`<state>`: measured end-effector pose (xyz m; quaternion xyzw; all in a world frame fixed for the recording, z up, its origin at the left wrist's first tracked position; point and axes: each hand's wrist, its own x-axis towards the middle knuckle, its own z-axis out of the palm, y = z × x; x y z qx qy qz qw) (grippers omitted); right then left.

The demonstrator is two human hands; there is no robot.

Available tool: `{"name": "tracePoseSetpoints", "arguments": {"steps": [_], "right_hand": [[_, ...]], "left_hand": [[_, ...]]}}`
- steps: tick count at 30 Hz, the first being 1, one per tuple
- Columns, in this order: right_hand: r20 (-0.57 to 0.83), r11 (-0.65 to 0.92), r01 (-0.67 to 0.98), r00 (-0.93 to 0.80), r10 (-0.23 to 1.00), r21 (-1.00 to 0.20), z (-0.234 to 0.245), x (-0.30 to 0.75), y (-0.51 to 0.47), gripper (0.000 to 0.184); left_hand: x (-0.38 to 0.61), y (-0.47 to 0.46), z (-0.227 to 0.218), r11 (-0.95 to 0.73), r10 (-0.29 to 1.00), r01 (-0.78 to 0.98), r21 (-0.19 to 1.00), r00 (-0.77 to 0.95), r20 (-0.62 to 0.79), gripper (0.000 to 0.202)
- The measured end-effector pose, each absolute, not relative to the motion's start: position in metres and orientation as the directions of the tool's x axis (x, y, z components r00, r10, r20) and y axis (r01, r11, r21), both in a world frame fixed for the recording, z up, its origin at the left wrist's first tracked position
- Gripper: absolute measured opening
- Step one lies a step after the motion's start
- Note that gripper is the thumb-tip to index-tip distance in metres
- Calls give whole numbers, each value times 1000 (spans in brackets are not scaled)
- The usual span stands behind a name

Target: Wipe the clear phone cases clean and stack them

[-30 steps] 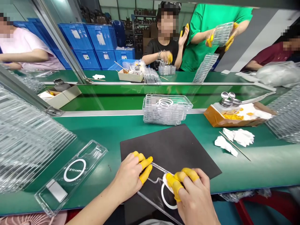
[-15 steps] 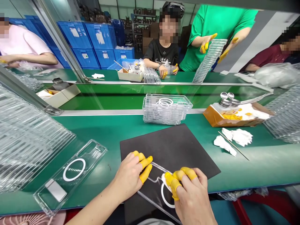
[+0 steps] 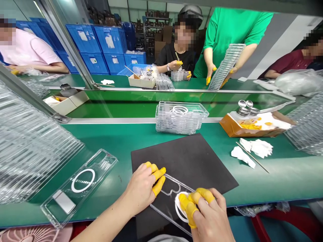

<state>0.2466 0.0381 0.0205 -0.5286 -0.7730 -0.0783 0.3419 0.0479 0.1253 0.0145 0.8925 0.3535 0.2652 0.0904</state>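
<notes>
**Clear case held down at its corner while a white wad presses near its ring**

Nearest, the right hand [image 3: 207, 211] has its yellow-covered fingers bunched together over a small white wad [image 3: 179, 203], pressed against the clear case [image 3: 168, 203] by its white ring [image 3: 177, 212]. The left hand [image 3: 145, 183] has thumb and finger clamped on the case's corner edge. The case lies on the black mat [image 3: 181, 158], partly covered by both hands. The step in hand appears to be wiping around the ring; the next move would call for light, even pressure and a firm corner hold so the case cannot slide.

Left of the mat, a second clear case [image 3: 79, 196] lies on the worktop [image 3: 106, 134]. Beyond the mat stand stacked cases [image 3: 180, 121]; to their right, crumpled tissue [image 3: 259, 148] lies before an orange carton [image 3: 232, 127]. Farther back, a co-worker in green [image 3: 237, 30] steadies a tilted stack [image 3: 227, 67].
</notes>
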Motion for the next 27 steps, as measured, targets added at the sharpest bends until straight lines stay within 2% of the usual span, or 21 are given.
{"name": "tracePoseSetpoints", "arguments": {"steps": [13, 17, 22, 27], "right_hand": [[592, 392, 891, -192, 783, -229, 25, 247, 43, 20], [600, 440, 861, -216, 771, -255, 23, 245, 42, 18], [582, 365, 893, -156, 798, -263, 20, 246, 40, 19], [594, 411, 863, -173, 786, -293, 16, 246, 38, 16]], "left_hand": [[48, 125, 14, -732, 681, 589, 343, 617, 394, 24], [48, 126, 14, -731, 682, 588, 345, 616, 395, 24], [47, 124, 14, -727, 687, 595, 343, 612, 393, 25], [47, 124, 15, -726, 687, 595, 344, 611, 394, 26]]}}
